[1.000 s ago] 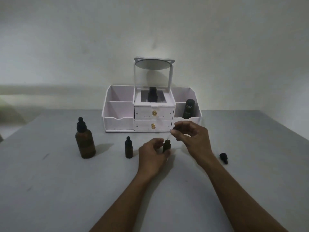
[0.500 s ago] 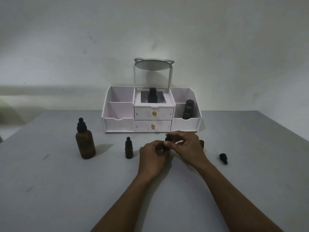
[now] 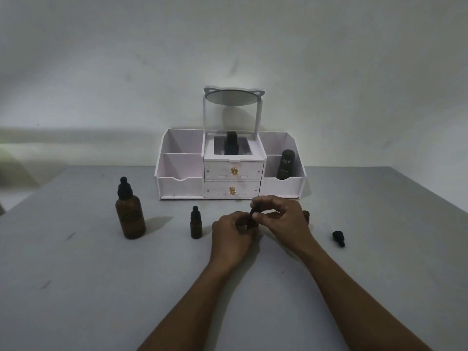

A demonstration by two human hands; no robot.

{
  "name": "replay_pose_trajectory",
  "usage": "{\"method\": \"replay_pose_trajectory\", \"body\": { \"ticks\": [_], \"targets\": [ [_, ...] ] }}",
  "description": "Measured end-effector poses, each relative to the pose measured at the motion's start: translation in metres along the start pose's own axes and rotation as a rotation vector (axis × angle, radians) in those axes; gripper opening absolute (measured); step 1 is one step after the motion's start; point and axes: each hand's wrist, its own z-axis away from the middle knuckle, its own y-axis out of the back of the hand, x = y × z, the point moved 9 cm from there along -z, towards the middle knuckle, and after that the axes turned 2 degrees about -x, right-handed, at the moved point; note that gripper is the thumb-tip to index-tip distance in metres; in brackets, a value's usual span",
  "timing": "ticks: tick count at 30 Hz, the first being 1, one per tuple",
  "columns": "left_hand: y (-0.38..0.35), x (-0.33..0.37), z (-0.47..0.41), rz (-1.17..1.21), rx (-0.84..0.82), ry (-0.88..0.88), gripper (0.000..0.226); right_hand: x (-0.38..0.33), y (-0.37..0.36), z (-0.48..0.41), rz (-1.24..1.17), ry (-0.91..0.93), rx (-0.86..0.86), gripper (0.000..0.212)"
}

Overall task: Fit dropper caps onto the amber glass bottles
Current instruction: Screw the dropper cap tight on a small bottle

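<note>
Forearms are stretched over the grey table (image 3: 101, 287) from its near edge, and the two hands are brought together at its middle. The left hand (image 3: 231, 233) is curled round a small amber glass bottle (image 3: 249, 224), of which only a dark sliver is shown between the hands. The right hand (image 3: 281, 220) is closed over the top, its fingers (image 3: 276, 205) pinched narrowly round a black dropper cap (image 3: 254, 210). A second ago that cap was held raised above the bottle's mouth. It has since been lowered onto the neck, so the pipette is judged to be inside and the cap ready to be twisted down. Whether the thread has been caught cannot be told.

Just beyond the right hand a half-hidden amber bottle (image 3: 306, 216) is seen, apparently uncapped. Well to the right a loose black dropper cap (image 3: 338, 238) is left lying on its side, presumably meant for it. To the left, a small capped amber bottle (image 3: 196, 224) and a large capped amber bottle (image 3: 130, 215) are stood upright and apart. Two bottles are thus taken as done, one as in hand and one as left.

Farthest back, against the wall, a white desk organiser (image 3: 177, 183) with two drawers is placed, with a black tube (image 3: 286, 164) in its right compartment and a round mirror (image 3: 234, 97) above.
</note>
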Motion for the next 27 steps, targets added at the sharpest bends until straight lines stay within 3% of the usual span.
{"method": "replay_pose_trajectory", "body": {
  "ticks": [3,7,12,18,23,27],
  "targets": [
    [0.0017,0.0005,-0.0012,-0.019,0.006,-0.013,0.027,0.0012,0.0007,-0.0018,0.005,-0.004,0.025,0.029],
    [0.0017,0.0009,0.0006,-0.016,0.015,0.0,0.028,-0.0012,-0.0026,-0.0002,-0.052,0.03,0.001,0.048],
    [0.0,-0.0005,0.0,-0.014,0.011,0.0,0.029,-0.0009,-0.0009,-0.0022,0.006,0.042,0.01,0.031],
    [0.0029,-0.0002,0.0002,-0.022,0.022,-0.014,0.029,0.0009,-0.0044,-0.0017,-0.064,0.054,-0.026,0.053],
    [0.0,-0.0025,-0.0005,-0.026,0.017,0.002,0.03,-0.0004,-0.0062,-0.0035,0.003,0.067,-0.007,0.032],
    [0.0018,-0.0007,-0.0009,-0.05,0.023,-0.024,0.027,0.0012,-0.0069,-0.0024,-0.015,0.051,0.002,0.039]
  ]
}}
